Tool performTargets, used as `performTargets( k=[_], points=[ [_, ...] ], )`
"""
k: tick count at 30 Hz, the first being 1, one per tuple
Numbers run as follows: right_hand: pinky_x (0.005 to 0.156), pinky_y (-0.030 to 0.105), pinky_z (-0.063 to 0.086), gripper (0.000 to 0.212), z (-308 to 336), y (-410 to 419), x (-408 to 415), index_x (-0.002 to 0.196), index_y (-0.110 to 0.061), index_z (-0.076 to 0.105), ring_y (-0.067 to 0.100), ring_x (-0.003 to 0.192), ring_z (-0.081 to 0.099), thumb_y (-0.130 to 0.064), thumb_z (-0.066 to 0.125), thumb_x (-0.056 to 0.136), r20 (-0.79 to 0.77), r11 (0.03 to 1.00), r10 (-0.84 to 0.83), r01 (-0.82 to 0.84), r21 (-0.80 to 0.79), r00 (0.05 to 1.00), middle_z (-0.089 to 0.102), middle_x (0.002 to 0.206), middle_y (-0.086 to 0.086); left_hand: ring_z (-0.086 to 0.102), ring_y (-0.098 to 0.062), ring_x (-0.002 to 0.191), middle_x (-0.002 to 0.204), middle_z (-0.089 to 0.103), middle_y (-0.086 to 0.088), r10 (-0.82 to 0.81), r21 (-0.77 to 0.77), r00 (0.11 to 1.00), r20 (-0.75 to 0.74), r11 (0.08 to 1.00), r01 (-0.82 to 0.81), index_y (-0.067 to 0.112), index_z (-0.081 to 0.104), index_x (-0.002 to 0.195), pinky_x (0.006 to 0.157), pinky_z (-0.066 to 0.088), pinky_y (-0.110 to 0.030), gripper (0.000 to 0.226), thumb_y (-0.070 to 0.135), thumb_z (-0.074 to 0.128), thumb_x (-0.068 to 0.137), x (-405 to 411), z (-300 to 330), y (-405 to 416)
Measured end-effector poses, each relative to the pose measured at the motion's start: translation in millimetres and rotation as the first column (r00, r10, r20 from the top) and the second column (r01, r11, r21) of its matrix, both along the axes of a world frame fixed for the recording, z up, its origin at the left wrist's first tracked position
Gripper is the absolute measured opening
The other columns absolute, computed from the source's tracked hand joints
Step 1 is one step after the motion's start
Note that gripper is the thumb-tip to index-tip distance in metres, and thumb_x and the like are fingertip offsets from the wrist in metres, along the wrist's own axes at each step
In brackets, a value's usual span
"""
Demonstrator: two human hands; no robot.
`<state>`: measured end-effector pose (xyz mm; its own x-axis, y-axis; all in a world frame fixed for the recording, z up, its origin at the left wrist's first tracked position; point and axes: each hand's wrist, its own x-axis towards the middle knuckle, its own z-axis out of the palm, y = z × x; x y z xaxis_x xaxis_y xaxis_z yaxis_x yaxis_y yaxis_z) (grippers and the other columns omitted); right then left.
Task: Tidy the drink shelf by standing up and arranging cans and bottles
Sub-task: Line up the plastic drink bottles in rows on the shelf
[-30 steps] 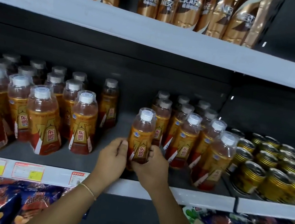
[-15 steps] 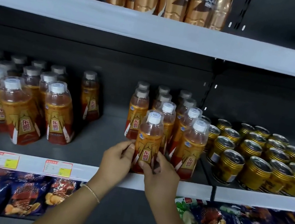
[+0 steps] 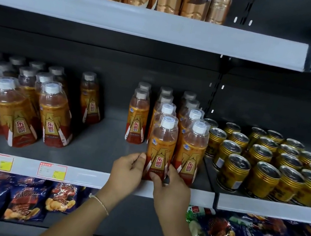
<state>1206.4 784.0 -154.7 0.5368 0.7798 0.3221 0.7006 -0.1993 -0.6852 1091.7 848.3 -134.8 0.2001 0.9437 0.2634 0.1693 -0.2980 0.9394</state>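
Bottle [image 3: 160, 149] nearer shelf edge, between grips.

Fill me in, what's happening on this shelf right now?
A person is tidying the middle shelf. Both the left hand and the right hand hold one orange-labelled bottle upright at the shelf's front edge, at the head of a column of matching bottles and touching the front bottle of the next column. Gold cans stand in rows to the right. A lone bottle stands apart further left.
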Motion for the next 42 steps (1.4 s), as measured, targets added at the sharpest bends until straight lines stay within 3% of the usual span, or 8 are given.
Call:
performTargets(
  k=[10,16,26,28,31,34,38,42],
  points=[
    [0.092,0.031,0.051,0.057,-3.5,3.6,-0.9,0.141,-0.013,0.057,0.022,0.109,0.068,-0.042,0.067,0.094,0.021,1.0,-0.009,0.009,0.027,1.0,0.072,0.122,0.006,0.067,0.004,0.081,0.084,0.074,0.019,0.002,0.027,0.995,0.101,1.0,-0.005,0.034,0.072,0.093,0.071,0.047,-0.007,0.03,0.014,0.051,0.1,5.5,-5.8,-7.8],
    [0.089,0.034,0.053,0.058,-5.7,4.2,-1.6,0.141,-0.013,0.058,0.024,0.106,0.07,-0.043,0.068,0.093,0.028,0.999,-0.031,0.03,0.025,0.999,0.073,0.119,0.006,0.066,0.004,0.078,0.081,0.073,0.019,0.029,0.043,0.995,0.095,0.999,-0.033,0.039,0.072,0.088,0.07,0.047,-0.008,0.034,0.016,0.05,0.1,7.3,-7.5,-7.3],
    [0.092,0.03,0.051,0.056,-7.4,3.5,-1.1,0.142,-0.014,0.056,0.021,0.108,0.069,-0.042,0.066,0.095,0.025,0.999,-0.01,0.009,0.048,1.0,0.072,0.121,0.005,0.065,0.003,0.078,0.079,0.07,0.021,0.036,0.121,0.999,0.029,0.992,-0.04,0.024,0.075,0.096,0.064,0.044,-0.005,0.026,0.02,0.05,0.1,8.8,-15.5,-4.2],
    [0.09,0.032,0.052,0.055,-7.1,2.2,-4.4,0.14,-0.009,0.058,0.025,0.106,0.07,-0.033,0.072,0.092,0.026,0.995,-0.026,0.023,0.1,0.999,0.073,0.118,0.01,0.064,0.003,0.076,0.078,0.07,0.02,0.032,0.128,0.999,0.015,0.991,-0.033,0.027,0.075,0.094,0.064,0.044,-0.005,0.026,0.02,0.05,0.1,7.6,-14.6,-2.8],
    [0.069,0.039,0.063,0.051,-16.0,-3.4,-13.3,0.119,0.007,0.069,0.034,0.078,0.075,-0.007,0.089,0.074,0.091,0.955,-0.071,0.041,0.293,0.993,0.076,0.096,0.021,0.065,0.003,0.083,0.084,0.072,0.018,0.003,0.123,1.0,-0.002,0.992,-0.003,0.032,0.073,0.096,0.069,0.045,-0.006,0.027,0.02,0.05,0.1,1.8,-13.3,-2.0],
    [0.064,0.048,0.063,0.039,-15.0,-5.6,-24.4,0.114,0.009,0.07,0.039,0.077,0.074,0.003,0.082,0.077,0.13,0.841,-0.108,0.021,0.541,0.986,0.072,0.111,0.023,0.061,0.014,0.088,0.087,0.069,0.028,0.053,0.154,0.998,-0.014,0.987,-0.05,0.035,0.071,0.098,0.074,0.04,0.0,0.024,0.019,0.053,0.099,-12.0,-10.1,3.5],
    [0.078,0.017,0.055,0.027,6.4,4.0,-48.8,0.112,-0.002,0.072,0.018,0.08,0.068,-0.012,0.06,0.09,0.151,0.738,0.026,-0.121,0.664,0.988,0.062,0.116,0.003,0.058,0.011,0.098,0.108,0.069,0.009,0.173,0.203,0.985,-0.006,0.965,-0.169,0.015,0.07,0.114,0.086,0.038,0.0,0.022,0.017,0.055,0.098,-42.7,0.2,21.6],
    [0.076,0.016,0.052,0.029,16.5,29.2,-81.6,0.115,-0.004,0.071,0.01,0.08,0.063,-0.01,0.063,0.088,0.147,0.767,0.199,-0.247,0.592,0.969,0.061,0.111,0.001,0.062,-0.003,0.103,0.107,0.069,0.007,0.245,0.252,0.968,0.044,0.935,-0.249,0.015,0.067,0.116,0.093,0.044,-0.015,0.022,0.016,0.053,0.098,-83.5,19.8,35.5]
  ],
)
